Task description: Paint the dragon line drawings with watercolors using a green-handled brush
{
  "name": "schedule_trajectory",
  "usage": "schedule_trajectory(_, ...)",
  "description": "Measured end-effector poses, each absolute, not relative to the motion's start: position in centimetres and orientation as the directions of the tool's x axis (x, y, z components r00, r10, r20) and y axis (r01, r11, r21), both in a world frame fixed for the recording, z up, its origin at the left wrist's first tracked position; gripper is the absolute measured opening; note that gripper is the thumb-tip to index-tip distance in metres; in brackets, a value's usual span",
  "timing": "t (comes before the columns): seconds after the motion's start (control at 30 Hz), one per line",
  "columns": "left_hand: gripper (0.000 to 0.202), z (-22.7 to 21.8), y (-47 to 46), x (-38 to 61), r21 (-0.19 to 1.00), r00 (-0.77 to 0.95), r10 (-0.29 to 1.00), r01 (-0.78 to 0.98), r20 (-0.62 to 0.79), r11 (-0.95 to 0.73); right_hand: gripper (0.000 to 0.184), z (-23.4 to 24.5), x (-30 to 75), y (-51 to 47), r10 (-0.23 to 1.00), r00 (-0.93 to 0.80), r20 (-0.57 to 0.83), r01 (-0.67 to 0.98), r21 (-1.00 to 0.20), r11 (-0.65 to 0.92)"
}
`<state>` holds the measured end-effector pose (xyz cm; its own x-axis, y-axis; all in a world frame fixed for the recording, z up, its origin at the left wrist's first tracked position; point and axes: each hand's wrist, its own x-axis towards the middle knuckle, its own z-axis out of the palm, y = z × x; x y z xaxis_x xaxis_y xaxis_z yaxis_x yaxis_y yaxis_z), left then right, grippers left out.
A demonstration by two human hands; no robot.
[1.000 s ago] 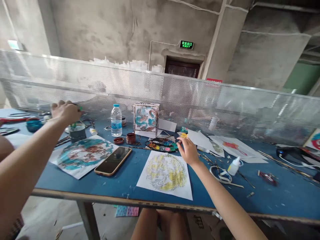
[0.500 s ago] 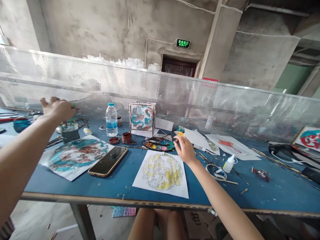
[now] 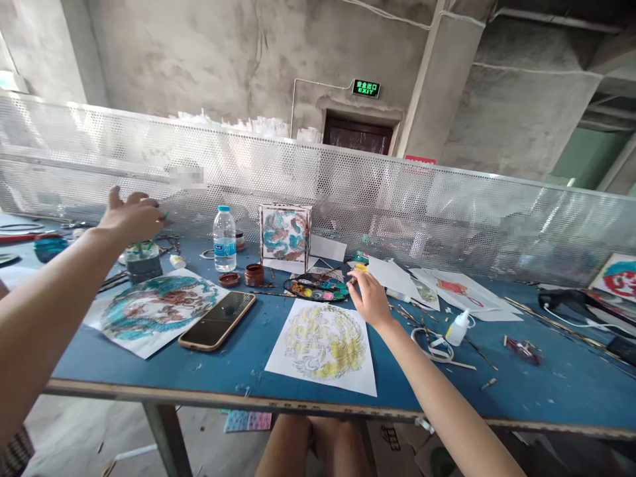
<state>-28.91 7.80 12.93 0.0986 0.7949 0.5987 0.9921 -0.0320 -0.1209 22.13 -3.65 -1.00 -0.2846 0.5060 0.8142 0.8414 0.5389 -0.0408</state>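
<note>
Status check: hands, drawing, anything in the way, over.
Left hand above the cup, grip unclear. Right hand beside the palette, grip unclear. Drawing flat on the table, partly yellow. Phone to its left, not covering it.

Before me, the square white-and-yellow drawing paper looks matt, the blue-capped clear plastic bottle glossy, the grey perforated metal screen shiny.

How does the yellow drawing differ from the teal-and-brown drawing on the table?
Colour: the yellow drawing shows yellow patches among grey outlines; the teal-and-brown drawing is mostly teal and brown.
Contact: a phone overlaps an edge of the teal-and-brown drawing; the yellow drawing lies apart from it.
Shared: both are rounded designs on white paper, lying on the blue table.
</note>
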Motion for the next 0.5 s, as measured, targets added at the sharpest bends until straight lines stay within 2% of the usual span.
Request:
schedule_trajectory(0.1, 0.07, 13.2, 7.1, -28.1, -0.272, 0.076, 0.825, 0.957, 0.56, 0.097, 0.022, -1.1, 22.1, -3.5, 0.512, -0.291, 0.808, 0.846, -0.033, 0.533)
schedule_trajectory(0.2, 0.063, 13.7, 6.5, -27.2, -0.319, 0.053, 0.859, 0.939, 0.508, 0.13, 0.021, -1.2, 22.1, -3.5, 0.519, -0.287, 0.805, 0.856, -0.028, 0.517)
schedule_trajectory(0.37, 0.055, 14.6, 5.8, -26.1, -0.194, -0.094, 0.851, 0.955, 0.517, 0.223, 0.021, -1.4, 22.0, -3.5, 0.521, -0.296, 0.8, 0.862, -0.011, 0.507)
schedule_trajectory(0.5, 0.042, 14.9, 5.7, -25.6, -0.165, -0.085, 0.857, 0.967, 0.508, 0.194, 0.02, -1.3, 22.0, -3.5, 0.511, -0.3, 0.806, 0.853, -0.013, 0.522)
